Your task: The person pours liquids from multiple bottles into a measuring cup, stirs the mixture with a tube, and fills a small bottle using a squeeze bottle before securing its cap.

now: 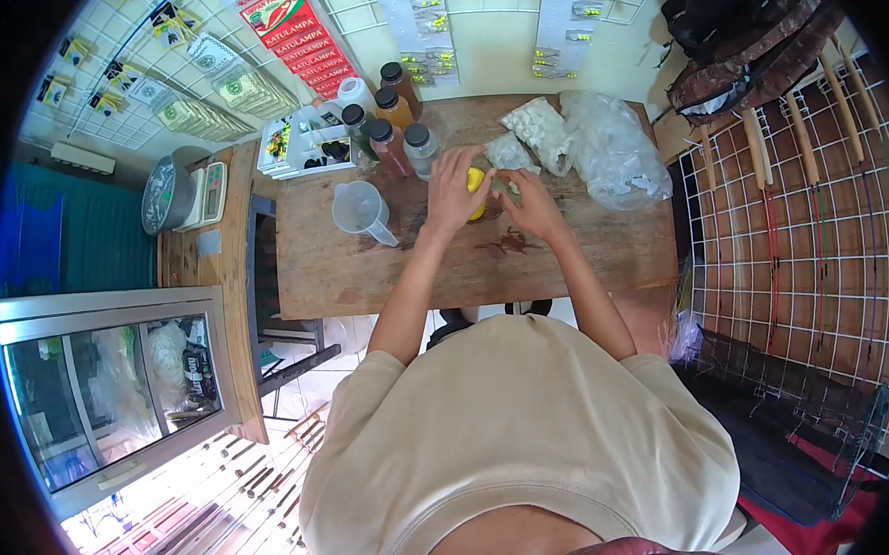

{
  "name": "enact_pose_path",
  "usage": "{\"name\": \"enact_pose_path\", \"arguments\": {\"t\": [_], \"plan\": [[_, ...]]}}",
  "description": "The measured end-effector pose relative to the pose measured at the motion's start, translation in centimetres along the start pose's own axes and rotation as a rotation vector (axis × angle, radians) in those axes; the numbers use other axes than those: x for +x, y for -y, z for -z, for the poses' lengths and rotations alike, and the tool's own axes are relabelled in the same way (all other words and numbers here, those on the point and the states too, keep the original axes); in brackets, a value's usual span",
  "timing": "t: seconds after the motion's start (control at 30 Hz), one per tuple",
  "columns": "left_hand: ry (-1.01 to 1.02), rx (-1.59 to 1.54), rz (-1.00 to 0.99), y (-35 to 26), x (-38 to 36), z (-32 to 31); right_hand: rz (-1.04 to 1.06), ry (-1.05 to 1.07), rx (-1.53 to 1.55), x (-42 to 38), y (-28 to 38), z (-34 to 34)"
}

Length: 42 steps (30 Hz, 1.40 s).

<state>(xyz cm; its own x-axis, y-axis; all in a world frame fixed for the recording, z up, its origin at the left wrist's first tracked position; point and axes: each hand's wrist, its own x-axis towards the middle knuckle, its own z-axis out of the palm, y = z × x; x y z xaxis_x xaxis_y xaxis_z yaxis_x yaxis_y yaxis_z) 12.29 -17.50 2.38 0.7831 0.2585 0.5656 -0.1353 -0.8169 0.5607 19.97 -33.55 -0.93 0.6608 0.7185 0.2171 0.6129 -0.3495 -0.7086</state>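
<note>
My left hand (pixel 451 193) is wrapped around a small yellow container (pixel 476 193) just above the wooden table (pixel 335 272); its exact kind is partly hidden by the fingers. Close beside it on the right, my right hand (pixel 533 206) has its fingers curled in toward the yellow container, and whatever lies between the fingertips is too small to make out. Behind my right hand lies a small clear plastic bag (pixel 511 154). A clear measuring jug (pixel 360 210) stands left of my left hand. Black-capped bottles, among them one with clear liquid (pixel 421 152), stand behind that hand.
A white organizer box (pixel 305 150) with small items sits at the back left. A bag of white pieces (pixel 539 129) and a large clear plastic bag (pixel 613 151) lie at the back right. A scale (pixel 206 194) stands on the left counter.
</note>
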Motion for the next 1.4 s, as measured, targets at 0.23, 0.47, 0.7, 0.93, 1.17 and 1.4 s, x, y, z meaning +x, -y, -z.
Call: {"name": "enact_pose_path", "arguments": {"t": [0.23,0.47,0.7,0.93,1.17,1.4], "plan": [[-0.044,0.051,-0.126,-2.7,1.1,-0.1,-0.007,-0.007,-0.032,-0.2,-0.1,2.1],[-0.057,0.045,-0.236,-7.0,1.7,-4.4,-0.058,-0.041,-0.088,-2.4,-2.6,6.2],[0.059,-0.014,-0.131,-9.7,0.6,-11.7,-0.086,-0.079,-0.113,-5.6,-6.7,11.2],[0.271,0.017,-0.018,-10.6,-1.3,-18.0,-0.197,-0.075,-0.191,-7.8,-13.1,13.2],[0.438,0.22,-0.043,-9.5,-3.0,-22.4,-0.214,-0.123,-0.37,-9.0,-18.0,12.7],[0.535,0.352,0.076,-9.0,-3.1,-23.1,-0.222,-0.019,-0.405,-8.7,-19.5,12.1]]}}
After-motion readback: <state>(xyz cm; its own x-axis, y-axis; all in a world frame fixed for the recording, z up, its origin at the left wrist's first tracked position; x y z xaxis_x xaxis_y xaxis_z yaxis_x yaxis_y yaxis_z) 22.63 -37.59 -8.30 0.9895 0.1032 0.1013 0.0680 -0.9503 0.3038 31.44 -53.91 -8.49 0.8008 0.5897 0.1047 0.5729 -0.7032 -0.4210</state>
